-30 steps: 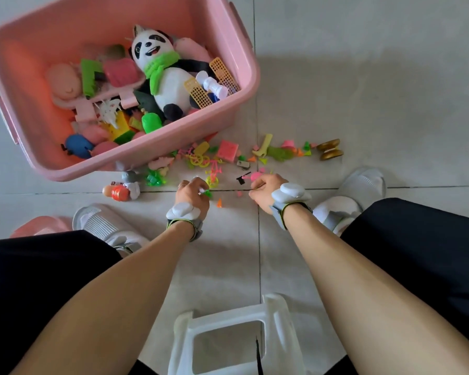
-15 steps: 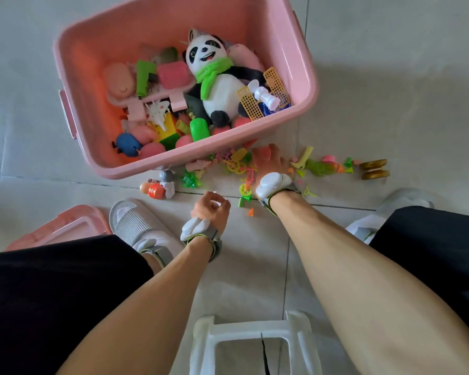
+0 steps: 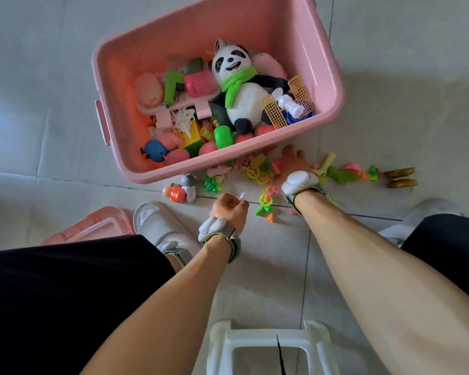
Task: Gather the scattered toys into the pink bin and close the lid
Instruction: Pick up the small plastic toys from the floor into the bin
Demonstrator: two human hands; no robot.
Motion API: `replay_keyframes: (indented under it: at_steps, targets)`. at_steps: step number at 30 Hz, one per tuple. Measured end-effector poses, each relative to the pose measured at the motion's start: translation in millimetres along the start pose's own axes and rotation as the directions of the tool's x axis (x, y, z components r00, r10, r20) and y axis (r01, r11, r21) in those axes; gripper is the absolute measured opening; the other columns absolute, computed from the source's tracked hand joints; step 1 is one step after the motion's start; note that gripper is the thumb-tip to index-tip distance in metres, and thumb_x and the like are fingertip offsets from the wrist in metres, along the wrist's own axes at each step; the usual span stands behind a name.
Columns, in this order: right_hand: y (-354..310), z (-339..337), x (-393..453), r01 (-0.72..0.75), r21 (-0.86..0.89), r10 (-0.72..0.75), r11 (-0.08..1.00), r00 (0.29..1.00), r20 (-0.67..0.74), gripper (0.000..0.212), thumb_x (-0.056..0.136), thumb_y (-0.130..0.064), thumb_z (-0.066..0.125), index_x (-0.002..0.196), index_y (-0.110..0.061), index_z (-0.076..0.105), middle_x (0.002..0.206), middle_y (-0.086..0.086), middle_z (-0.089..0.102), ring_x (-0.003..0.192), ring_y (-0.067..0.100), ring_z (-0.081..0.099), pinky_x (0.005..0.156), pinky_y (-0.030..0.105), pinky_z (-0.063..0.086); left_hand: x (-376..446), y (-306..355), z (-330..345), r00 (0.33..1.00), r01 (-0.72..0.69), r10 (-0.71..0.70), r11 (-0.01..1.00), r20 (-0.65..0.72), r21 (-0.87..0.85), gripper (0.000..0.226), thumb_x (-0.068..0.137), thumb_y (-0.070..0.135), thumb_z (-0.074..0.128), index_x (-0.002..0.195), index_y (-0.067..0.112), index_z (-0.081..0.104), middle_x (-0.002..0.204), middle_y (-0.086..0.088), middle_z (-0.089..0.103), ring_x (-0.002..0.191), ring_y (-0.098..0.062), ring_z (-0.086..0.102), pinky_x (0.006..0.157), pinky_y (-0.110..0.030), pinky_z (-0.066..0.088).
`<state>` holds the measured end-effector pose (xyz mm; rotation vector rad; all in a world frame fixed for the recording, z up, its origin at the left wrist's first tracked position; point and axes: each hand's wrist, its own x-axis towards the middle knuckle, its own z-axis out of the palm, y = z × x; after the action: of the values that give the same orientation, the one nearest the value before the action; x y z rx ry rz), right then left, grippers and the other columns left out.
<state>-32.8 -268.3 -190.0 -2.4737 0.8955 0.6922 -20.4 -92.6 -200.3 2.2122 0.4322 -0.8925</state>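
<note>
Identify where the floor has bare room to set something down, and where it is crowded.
Bare tile lies right of the gold discs, left of the pink bin, and between the forearms above the white stool. Crowded: the toy strip along the bin's near wall, under the right hand.

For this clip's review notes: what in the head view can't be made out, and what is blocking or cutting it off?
- Left hand: fist hides what it grips; only a white tip shows.
- Right hand: its back covers the toys under the fingers, so its grip is unclear.
- Lid: partly behind the black shorts.
- Bin: far end cut by the top edge.
- Small toys: too small to name.
</note>
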Motion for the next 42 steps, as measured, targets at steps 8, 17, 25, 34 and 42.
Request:
replay_keyframes:
  at_steps: [8,17,25,34,42]
  targets:
    - [10.2,-26.8,-46.5,-0.224,0.723,0.199,0.653,0.972,0.121,0.049,0.067,-0.034,0.069,0.113,-0.022,0.058,0.083,-0.006,0.063,0.084,0.021,0.063,0.08,0.034,0.054,-14.9,18.7,-3.5,0.991,-0.107,0.101,0.992,0.088,0.065,0.027,0.051,0.047,0.057,0.069,0.027,0.059,0.069,-0.009,0.07,0.071,-0.032,0.07,0.067,-0.051,0.06]
    - [-7.4,-79.0,-102.1,-0.164,0.833,-0.013,0.528,0.98,0.2,0.038,0.076,-0.023,0.072,0.112,-0.019,0.059,0.096,0.013,0.072,0.077,0.026,0.074,0.07,0.038,0.062,-51.2,68.0,-62.1,0.898,-0.423,0.367,0.873,0.245,0.244,0.02,0.058,0.035,0.065,0.06,0.02,0.052,0.067,-0.007,0.063,0.071,-0.034,0.066,0.071,-0.049,0.056]
    - [-24.1,-133.5,-130.5,-0.04,0.823,-0.042,0.567,0.996,0.077,0.039,0.076,-0.023,0.075,0.112,-0.02,0.062,0.105,0.013,0.067,0.076,0.024,0.071,0.069,0.038,0.061,-85.2,115.3,-116.7,0.817,-0.576,0.512,0.743,0.264,0.341,0.018,0.082,0.022,0.07,0.071,0.016,0.056,0.068,-0.001,0.058,0.06,-0.018,0.053,0.047,-0.02,0.04]
    - [-30.2,-178.9,-122.0,0.027,0.801,-0.014,0.598,1.0,-0.024,0.026,0.065,-0.03,0.077,0.088,-0.03,0.063,0.096,0.005,0.067,0.087,0.024,0.07,0.075,0.043,0.061,-85.0,170.8,-136.9,0.753,-0.658,0.563,0.643,0.341,0.391,0.013,0.077,0.023,0.068,0.066,0.019,0.063,0.067,-0.003,0.073,0.071,-0.028,0.072,0.07,-0.047,0.06]
    - [-73.4,-168.1,-93.6,-0.002,0.762,-0.026,0.647,0.999,0.024,0.058,0.044,-0.052,0.071,0.097,-0.031,0.06,0.097,0.005,0.069,0.082,0.026,0.072,0.077,0.044,0.06,-63.8,169.7,-152.7,0.87,-0.485,0.484,0.801,0.097,0.352,0.01,0.081,0.024,0.065,0.081,0.013,0.066,0.078,-0.007,0.072,0.065,-0.022,0.062,0.072,-0.041,0.058]
